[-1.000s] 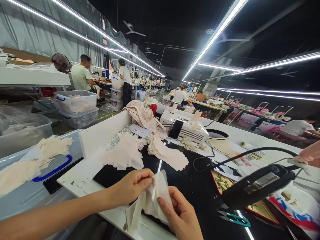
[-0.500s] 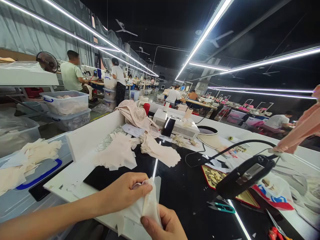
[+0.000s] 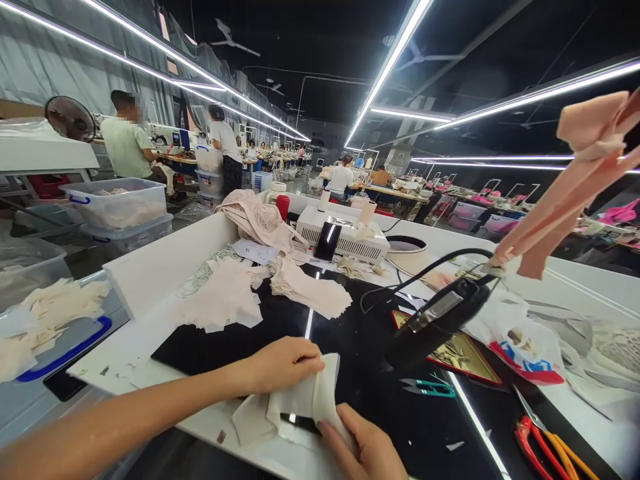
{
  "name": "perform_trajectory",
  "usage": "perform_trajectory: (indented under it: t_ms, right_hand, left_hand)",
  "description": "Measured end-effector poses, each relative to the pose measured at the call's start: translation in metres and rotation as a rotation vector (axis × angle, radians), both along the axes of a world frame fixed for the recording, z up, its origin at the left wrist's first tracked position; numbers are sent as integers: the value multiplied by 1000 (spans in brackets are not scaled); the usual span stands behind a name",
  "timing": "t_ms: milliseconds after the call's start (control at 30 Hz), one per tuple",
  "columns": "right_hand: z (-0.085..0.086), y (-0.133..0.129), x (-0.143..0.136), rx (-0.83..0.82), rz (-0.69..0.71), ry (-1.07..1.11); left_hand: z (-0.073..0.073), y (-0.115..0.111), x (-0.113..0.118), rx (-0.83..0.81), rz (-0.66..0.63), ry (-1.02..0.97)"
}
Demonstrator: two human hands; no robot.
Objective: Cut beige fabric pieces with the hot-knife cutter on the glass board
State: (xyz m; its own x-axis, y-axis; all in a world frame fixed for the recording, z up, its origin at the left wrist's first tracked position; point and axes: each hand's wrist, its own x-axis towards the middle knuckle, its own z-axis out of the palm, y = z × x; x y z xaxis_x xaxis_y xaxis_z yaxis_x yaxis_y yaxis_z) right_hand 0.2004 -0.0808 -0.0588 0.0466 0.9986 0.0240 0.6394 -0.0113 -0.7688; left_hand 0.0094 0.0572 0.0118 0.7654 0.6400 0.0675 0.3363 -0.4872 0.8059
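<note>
Step in hand: folding/sorting pale cloth piece [image 3: 305, 400] at near worktop [image 3: 150, 347] edge. L hand [image 3: 283, 363] pinching cloth top, fingers closed on it. R hand [image 3: 367, 450] gripping lower fold from beneath. Snips [image 3: 429, 387] just to R. Next, prob.: needs flat, aligned edges, steady two-hand hold.

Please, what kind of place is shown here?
Probably a garment factory: both hands hold a pale fabric piece, cut fabric pieces lie on the table, and other workers sit at long rows.
</note>
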Motion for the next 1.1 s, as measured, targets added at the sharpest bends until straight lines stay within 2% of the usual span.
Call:
perform_trajectory:
  t_ms: [100, 167, 267, 400, 500, 633, 767, 833, 933, 1100]
  right_hand:
    - [5, -11, 17, 98, -113, -119]
    - [9, -19, 22, 144, -151, -126]
    - [14, -28, 24, 136, -170, -64]
    - [21, -30, 42, 124, -255, 17]
    - [30, -20, 69, 141, -362, 57]
    - [57, 8, 98, 321, -485, 236]
    - [93, 41, 99, 557, -410, 373]
    - [105, 56, 94, 629, -373, 470]
    - [110, 72, 88, 690, -337, 569]
    - [107, 83, 77, 692, -222, 592]
  left_hand:
    - [-4, 4, 9, 146, 63, -10]
    - [-9, 0, 11, 346, 50, 18]
    - [-20, -14, 10, 653, -93, 53]
    - [-34, -28, 12, 882, -236, 76]
    - [-36, -29, 15, 942, -273, 105]
    - [-35, -26, 21, 955, -291, 76]
    - [-38, -24, 28, 945, -320, 45]
    - [-41, -23, 34, 941, -335, 23]
    - [-44, -20, 44, 943, -350, -14]
    - [-45, -18, 59, 966, -348, -50]
